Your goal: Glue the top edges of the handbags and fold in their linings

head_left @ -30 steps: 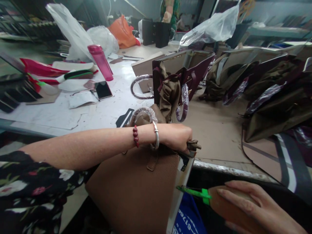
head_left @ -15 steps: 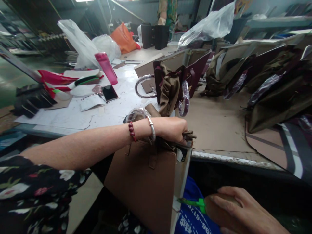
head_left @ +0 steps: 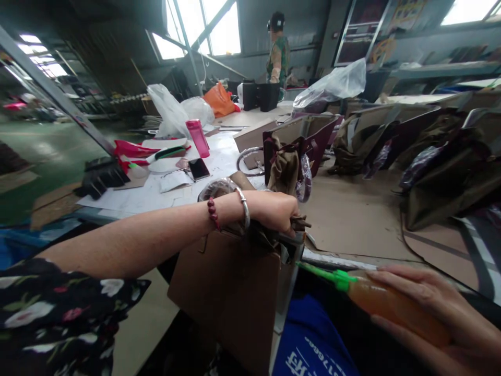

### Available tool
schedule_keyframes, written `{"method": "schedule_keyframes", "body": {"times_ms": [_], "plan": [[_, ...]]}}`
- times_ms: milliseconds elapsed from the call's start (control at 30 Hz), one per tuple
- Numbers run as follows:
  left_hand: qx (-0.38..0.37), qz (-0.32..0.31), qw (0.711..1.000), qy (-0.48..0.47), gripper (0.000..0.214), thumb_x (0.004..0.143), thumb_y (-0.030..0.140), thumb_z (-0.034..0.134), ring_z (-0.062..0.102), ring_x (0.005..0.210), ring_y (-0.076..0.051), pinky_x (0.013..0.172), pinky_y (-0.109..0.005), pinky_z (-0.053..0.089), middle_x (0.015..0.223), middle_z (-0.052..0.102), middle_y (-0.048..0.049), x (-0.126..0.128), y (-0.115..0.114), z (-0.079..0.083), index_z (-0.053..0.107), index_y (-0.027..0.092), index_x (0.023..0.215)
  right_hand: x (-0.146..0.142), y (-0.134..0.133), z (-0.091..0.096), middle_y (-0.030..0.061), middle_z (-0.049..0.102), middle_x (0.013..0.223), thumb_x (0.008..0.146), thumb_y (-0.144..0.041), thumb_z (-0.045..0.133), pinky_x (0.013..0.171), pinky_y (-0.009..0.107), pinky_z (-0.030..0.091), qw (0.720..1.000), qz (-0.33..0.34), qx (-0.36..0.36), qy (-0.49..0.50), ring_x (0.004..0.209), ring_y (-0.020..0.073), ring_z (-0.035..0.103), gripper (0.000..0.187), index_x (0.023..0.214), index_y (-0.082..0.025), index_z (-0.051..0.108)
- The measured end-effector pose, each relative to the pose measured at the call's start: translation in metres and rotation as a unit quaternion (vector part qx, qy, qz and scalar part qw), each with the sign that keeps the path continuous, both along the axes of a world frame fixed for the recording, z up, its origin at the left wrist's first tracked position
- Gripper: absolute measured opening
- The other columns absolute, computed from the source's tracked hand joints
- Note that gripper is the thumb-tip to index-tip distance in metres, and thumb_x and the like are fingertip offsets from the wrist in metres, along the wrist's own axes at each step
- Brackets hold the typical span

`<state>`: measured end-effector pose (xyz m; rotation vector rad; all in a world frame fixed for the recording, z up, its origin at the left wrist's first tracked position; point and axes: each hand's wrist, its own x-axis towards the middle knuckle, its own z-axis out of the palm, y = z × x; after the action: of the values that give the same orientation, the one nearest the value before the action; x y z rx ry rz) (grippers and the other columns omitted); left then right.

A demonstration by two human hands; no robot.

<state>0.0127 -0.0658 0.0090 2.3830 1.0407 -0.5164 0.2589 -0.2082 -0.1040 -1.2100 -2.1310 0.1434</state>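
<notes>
My left hand [head_left: 275,211] grips the top edge of a brown leather handbag [head_left: 230,290] held in front of me below the table edge. A red bead bracelet and a silver bangle sit on that wrist. My right hand [head_left: 434,310] is wrapped round an amber glue bottle [head_left: 387,305] with a green nozzle [head_left: 326,274]. The nozzle tip points at the bag's upper right corner, just below my left hand.
A dark purple bag [head_left: 301,138] with olive cloth stands on the table [head_left: 348,219] behind my hand. More bags [head_left: 442,156] line the right. A pink bottle [head_left: 198,138], a phone [head_left: 199,168] and plastic bags lie at the left. A person [head_left: 278,49] stands at the far end.
The view has tilted upward. My right hand has raised the glue bottle so its green nozzle now reaches the bag's top corner. My left hand keeps its grip.
</notes>
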Motion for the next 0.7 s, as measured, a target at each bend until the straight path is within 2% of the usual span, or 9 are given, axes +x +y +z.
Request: {"method": "schedule_keyframes", "body": {"times_ms": [200,400,600,700], "plan": [[0.007,-0.009,1.000,0.004,0.020,0.072,0.030,0.063,0.047,0.053,-0.010,0.047,-0.022,0.031,0.058,0.056,0.0007,-0.005,-0.008,0.009,0.064,0.011,0.075,-0.009,0.013,0.013,0.0071,0.053,0.103,0.087,-0.047,0.048,0.071,0.029,0.056,0.996,-0.014,0.071,-0.048,0.088,0.0200,0.059,0.035,0.116,-0.028,0.050],[0.012,-0.015,1.000,0.018,0.022,0.074,0.032,0.062,0.047,0.054,-0.010,0.051,-0.023,0.032,0.061,0.059,-0.0006,-0.009,-0.013,0.015,0.066,0.011,0.077,-0.012,0.010,0.018,0.0076,0.053,0.106,0.088,-0.037,0.050,0.071,0.028,0.054,0.994,0.006,0.091,-0.058,0.088,0.0197,0.058,0.035,0.121,-0.027,0.049],[0.027,-0.007,0.999,0.031,0.018,0.075,0.029,0.064,0.045,0.053,-0.009,0.048,-0.023,0.029,0.058,0.056,0.0013,-0.007,-0.021,0.023,0.065,0.011,0.077,-0.016,0.009,0.022,0.0082,0.051,0.110,0.086,-0.032,0.053,0.073,0.034,0.054,0.992,-0.007,0.110,-0.066,0.092,0.0237,0.057,0.045,0.130,-0.032,0.044],[0.037,-0.010,0.999,0.037,0.018,0.075,0.029,0.063,0.045,0.052,-0.009,0.047,-0.023,0.029,0.058,0.055,0.0014,-0.009,-0.023,0.024,0.065,0.011,0.076,-0.022,0.004,0.028,0.0073,0.053,0.111,0.086,-0.030,0.052,0.072,0.034,0.055,0.990,-0.009,0.114,-0.084,0.093,0.0237,0.058,0.046,0.131,-0.033,0.045]]}}
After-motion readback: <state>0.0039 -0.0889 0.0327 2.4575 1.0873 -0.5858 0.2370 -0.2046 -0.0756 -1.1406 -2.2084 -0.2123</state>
